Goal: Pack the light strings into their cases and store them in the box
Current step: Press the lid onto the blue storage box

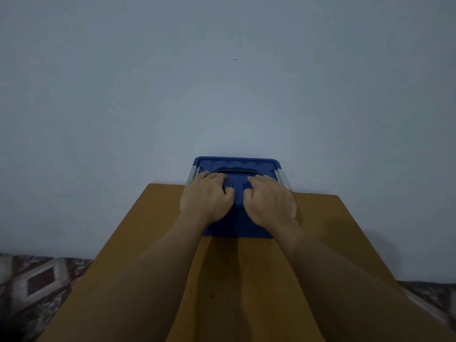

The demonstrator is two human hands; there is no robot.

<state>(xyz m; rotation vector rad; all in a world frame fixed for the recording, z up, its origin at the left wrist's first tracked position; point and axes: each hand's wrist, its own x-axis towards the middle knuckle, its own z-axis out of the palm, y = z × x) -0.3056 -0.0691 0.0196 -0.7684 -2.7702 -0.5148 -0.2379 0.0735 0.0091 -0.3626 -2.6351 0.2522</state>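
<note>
Blue box (pixel 237 226) under left hand (pixel 206 197) and right hand (pixel 271 202), fingers (pixel 218 177) on lid (pixel 237 163)

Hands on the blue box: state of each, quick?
Left hand: open, resting on the box lid, holding nothing.
Right hand: open, resting on the same lid.

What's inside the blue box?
Its inside is hidden: the blue lid covers the box. Only the top shows, with a dark handle and the left hand and right hand resting on the lid.
</note>
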